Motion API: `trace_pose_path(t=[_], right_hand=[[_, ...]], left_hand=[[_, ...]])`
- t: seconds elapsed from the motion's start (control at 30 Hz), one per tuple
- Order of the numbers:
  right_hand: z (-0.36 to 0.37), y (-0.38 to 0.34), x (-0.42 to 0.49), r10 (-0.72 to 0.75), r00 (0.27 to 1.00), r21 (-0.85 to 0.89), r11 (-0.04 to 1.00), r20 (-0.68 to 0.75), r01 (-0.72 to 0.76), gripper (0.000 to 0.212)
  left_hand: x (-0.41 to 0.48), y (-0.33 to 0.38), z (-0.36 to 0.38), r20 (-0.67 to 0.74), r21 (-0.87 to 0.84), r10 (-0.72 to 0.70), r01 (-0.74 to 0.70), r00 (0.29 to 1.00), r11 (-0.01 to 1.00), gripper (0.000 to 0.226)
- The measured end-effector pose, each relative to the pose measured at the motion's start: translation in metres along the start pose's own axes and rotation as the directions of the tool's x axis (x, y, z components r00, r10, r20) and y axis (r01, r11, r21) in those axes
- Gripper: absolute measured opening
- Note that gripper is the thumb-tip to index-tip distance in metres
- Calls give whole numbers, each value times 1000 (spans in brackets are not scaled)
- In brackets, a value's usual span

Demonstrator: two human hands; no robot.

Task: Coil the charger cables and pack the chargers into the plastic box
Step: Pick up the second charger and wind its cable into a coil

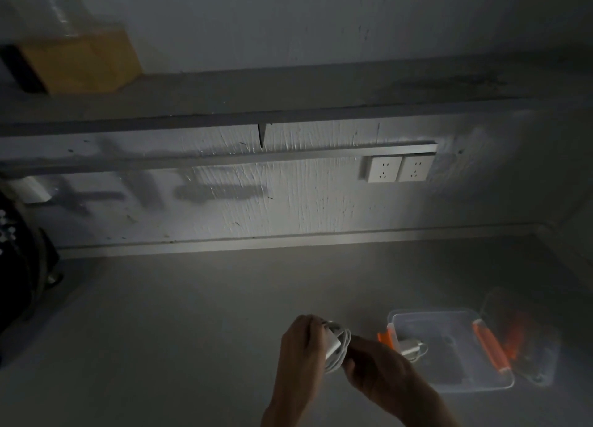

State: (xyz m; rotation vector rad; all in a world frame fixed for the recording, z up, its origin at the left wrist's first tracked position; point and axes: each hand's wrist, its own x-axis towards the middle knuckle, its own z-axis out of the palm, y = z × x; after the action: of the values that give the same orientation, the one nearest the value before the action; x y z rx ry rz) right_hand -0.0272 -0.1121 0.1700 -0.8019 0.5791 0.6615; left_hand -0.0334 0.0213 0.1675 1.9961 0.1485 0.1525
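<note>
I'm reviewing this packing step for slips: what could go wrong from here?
1. The coiled cable round the white charger is held only by the left hand and right hand. If either grip loosens, the loops may spring apart before reaching the plastic box.
2. A second charger already lies at the box's left side. Dropping this one onto it could tangle the cables.
3. The light is dim and the box is clear, so its rim could get knocked.
</note>
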Motion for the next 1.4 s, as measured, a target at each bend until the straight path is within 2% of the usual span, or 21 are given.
trace_pose_path(t=[0.1,0.17,0.23,0.33,0.43,0.5,0.73,0.9,1.07,1.13,1.27,1.4], right_hand=[[0,-9,-10,40,999,6,999,29,-40,13],[-1,-12,-14,22,999,-16,1000,48,-21,14],[-2,-13,-17,-77,995,-94,992,67,83,17],[-1,-12,-24,-271,958,-298,910,98,288,18],[-1,-15,-28,-410,908,-367,835,83,411,16],[1,-17,-28,-434,896,-382,816,93,434,17],[-4,-23,-33,-335,938,-384,857,91,343,18],[-8,-24,-31,-335,935,-392,850,114,352,20],[-18,-26,-22,-296,948,-325,891,116,318,32],[-20,-24,-18,-244,962,-273,924,124,269,26],[-22,-21,-19,-209,974,-282,933,89,226,21],[-22,-21,-22,-127,989,-189,972,76,139,11]], left_hand=[[-1,3,1,-6,0,86,-86,996,996,43],[-1,7,-2,41,-7,150,-150,988,989,31],[-1,11,-5,79,-41,203,-200,976,979,30],[-1,13,-7,82,-104,252,-243,964,964,31],[0,14,-5,75,-150,259,-246,963,958,33],[0,14,-2,75,-151,259,-246,963,957,35],[4,16,3,102,-79,289,-281,952,956,40],[4,20,4,119,7,332,-335,936,942,37],[-1,22,8,149,82,344,-358,927,930,36],[-2,22,8,133,101,351,-365,927,926,35],[-3,20,8,106,128,374,-386,921,914,23],[-3,14,5,100,149,366,-377,925,914,33]])
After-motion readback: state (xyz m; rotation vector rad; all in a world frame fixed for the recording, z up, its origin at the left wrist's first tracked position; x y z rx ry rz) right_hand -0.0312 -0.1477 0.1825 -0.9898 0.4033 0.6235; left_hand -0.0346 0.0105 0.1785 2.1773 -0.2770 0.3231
